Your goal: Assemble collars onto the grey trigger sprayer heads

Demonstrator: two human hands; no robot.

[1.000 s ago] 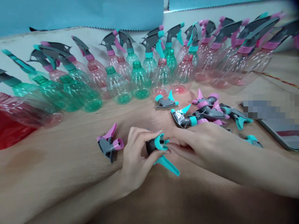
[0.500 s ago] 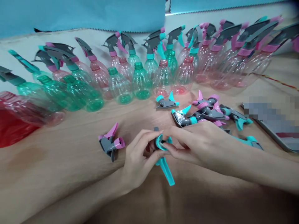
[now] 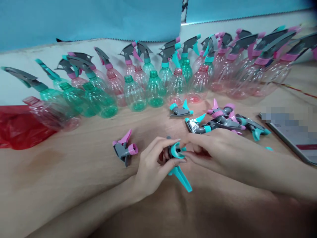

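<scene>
My left hand (image 3: 151, 167) is closed around a grey and turquoise trigger spray head (image 3: 183, 180), held just above the table. Its turquoise collar faces up towards me, and its turquoise trigger sticks out below my fingers. At the collar's right edge, the thumb and fingers of my right hand (image 3: 215, 148) pinch together; whether something small is between them I cannot make out. Left of my hands lies a grey spray head with a pink collar (image 3: 121, 151). Beyond my right hand is a pile of pink and turquoise spray heads (image 3: 220, 117), partly hidden by that hand.
Behind stand rows of clear pink and green bottles (image 3: 156, 89), many with spray heads fitted, others with bare necks. A red plastic bag (image 3: 22, 132) lies at the left. At the right are a phone (image 3: 292, 132) and a thin twisted cord (image 3: 294, 89).
The view has shifted, so most things appear farther right. Both hands stay at the same spray head, and its collar opening shows more fully between the fingers.
</scene>
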